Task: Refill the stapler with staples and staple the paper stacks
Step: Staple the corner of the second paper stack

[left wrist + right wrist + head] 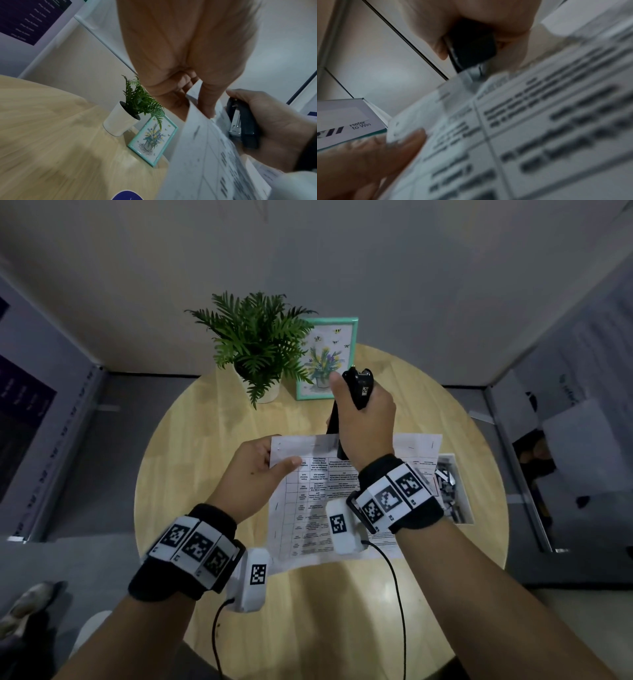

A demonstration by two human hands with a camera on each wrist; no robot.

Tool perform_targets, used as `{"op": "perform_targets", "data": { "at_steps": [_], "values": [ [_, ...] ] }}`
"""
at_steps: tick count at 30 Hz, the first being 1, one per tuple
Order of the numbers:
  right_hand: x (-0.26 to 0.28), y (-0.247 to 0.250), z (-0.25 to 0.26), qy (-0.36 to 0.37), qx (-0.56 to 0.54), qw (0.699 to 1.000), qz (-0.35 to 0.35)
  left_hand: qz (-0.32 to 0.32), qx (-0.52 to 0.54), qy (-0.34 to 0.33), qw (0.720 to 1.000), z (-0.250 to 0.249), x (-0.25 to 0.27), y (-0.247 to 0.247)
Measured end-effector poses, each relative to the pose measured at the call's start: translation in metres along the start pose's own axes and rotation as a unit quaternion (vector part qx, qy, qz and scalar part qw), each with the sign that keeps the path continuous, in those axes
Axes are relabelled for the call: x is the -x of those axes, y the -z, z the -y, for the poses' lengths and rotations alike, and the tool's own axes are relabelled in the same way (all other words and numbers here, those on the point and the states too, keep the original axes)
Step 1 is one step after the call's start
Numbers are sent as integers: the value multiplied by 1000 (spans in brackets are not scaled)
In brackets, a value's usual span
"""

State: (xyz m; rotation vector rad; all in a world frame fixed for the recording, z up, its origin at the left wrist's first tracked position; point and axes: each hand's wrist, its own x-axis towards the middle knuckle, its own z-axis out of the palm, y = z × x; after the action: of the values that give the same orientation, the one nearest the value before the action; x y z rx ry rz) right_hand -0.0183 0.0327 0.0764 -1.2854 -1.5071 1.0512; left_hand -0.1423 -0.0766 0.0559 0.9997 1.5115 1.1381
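Left hand (255,470) pinching (thumb on top); right hand (364,422) fisted.

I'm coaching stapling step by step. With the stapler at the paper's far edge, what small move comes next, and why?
Probably squeeze the stapler shut. The right hand grips it over the paper's far edge, and the left hand pinches the corner, steadying it.

Black stapler (358,392) upright over lifted, printed paper stack (308,498)

One stapler (358,392), two hands, one plant pot (262,386), one picture frame (325,359), one box of staples (452,491), one round table (212,446).
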Motion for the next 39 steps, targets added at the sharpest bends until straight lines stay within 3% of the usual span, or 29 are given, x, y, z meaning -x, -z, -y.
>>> {"op": "perform_targets", "data": {
  "at_steps": [9,14,18,21,25,28,32,39],
  "values": [
    [-4,-2,-6,22,-19,999,-20,8,-12,-4,1000,-5,-1,-17],
    [-5,0,-2,-22,-69,997,5,-62,-41,-3,997,2,-11,-21],
    [-13,18,8,-43,-175,982,-52,-86,-55,5,995,5,-12,-16],
    [-20,36,4,-89,-202,970,-103,-113,-51,-10,992,6,-11,-13],
    [-10,45,-13,-226,-181,957,-17,-139,-56,-77,986,3,-5,-17],
    [5,41,-24,-293,-199,934,41,-151,-129,-160,967,6,0,-24],
    [15,36,-27,-327,-228,915,62,-131,-268,-281,912,20,1,-31],
    [13,42,-28,-335,-266,901,75,-124,-353,-333,865,30,1,-32]
  ]
}}
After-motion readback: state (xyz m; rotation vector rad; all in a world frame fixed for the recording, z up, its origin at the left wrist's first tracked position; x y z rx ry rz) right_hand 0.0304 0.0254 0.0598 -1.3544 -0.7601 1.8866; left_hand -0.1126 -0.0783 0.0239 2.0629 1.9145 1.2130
